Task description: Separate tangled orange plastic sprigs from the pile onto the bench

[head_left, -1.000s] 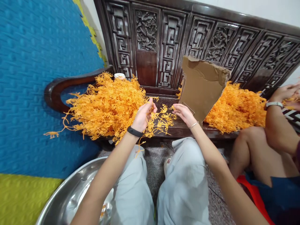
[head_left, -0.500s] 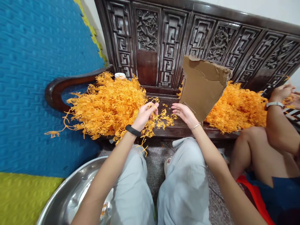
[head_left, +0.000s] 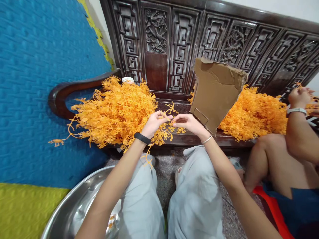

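My left hand (head_left: pixel 156 123) is closed on a thin, branched orange plastic sprue (head_left: pixel 171 108), part of which sticks up past the fingertips. Right beside it, my right hand (head_left: pixel 189 124) has its fingers curled in a pinch at the same sprue, fingertips almost touching those of the left. What exactly lies between the right fingertips is too small to make out. Left of my hands rises a big tangled heap of orange plastic sprues (head_left: pixel 117 113), some with little animal-like shapes. Small loose orange pieces (head_left: pixel 180 130) lie on the dark wooden bench (head_left: pixel 179 141) under my hands.
A torn cardboard piece (head_left: pixel 216 93) stands upright on the bench, with another orange heap (head_left: pixel 256 114) behind it. At right, a co-worker's hands (head_left: pixel 301 96) handle orange pieces. A metal basin (head_left: pixel 59 212) sits at lower left, near blue foam mats (head_left: pixel 50 83).
My right hand has moved left to meet my left hand, its spread fingers now curled into a pinch. The sprue in my left hand has turned upward slightly.
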The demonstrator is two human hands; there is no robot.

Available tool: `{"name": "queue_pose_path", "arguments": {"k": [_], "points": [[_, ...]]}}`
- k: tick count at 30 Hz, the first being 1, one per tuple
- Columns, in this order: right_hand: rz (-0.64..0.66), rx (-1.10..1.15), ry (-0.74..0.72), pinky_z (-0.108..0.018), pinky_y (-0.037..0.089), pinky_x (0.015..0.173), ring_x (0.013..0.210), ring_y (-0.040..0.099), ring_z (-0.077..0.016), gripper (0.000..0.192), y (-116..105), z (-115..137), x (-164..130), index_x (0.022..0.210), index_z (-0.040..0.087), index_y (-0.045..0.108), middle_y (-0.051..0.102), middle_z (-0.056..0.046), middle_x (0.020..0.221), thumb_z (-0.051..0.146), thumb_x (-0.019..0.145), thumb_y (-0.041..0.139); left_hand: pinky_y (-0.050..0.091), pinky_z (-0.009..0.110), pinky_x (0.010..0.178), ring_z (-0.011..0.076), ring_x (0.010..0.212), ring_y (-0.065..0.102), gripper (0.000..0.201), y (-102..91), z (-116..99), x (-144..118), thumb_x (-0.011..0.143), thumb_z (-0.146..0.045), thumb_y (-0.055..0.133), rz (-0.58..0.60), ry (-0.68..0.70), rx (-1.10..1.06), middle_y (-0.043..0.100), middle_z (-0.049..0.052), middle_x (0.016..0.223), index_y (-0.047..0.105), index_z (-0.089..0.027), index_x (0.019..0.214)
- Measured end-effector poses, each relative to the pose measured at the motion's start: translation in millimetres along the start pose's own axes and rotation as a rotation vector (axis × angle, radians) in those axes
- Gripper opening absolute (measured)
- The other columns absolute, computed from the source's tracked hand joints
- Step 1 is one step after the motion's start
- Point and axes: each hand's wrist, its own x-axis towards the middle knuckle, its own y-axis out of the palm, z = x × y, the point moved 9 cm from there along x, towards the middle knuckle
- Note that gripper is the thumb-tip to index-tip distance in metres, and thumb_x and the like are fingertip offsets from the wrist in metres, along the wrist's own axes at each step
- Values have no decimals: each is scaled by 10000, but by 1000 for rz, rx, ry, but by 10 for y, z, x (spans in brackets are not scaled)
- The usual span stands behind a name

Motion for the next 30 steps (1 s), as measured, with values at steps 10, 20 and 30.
{"name": "queue_pose_path", "arguments": {"k": [10,20,30], "points": [[-2,173,-26,-248,449,669,642,568,-93,169,72,99,0,675,138,571,611,20,679,202,620,717,338,231,587,81,589,457,336,178,174,-31,460,-317,793,254,-78,146,507,-48,601,566,-141,633],[-108,182,-30,-231,415,628,603,525,-77,159,-49,69,16,662,137,594,596,24,657,213,616,725,341,249,552,95,544,452,230,124,146,-21,570,-357,726,226,-40,275,540,-30,563,625,-155,615],[-107,166,-164,-250,434,689,697,552,-99,180,-45,172,-13,683,156,547,591,13,732,221,648,711,407,261,605,108,562,534,159,166,165,-32,548,-227,694,246,-113,134,584,-13,549,557,-148,553]]}}
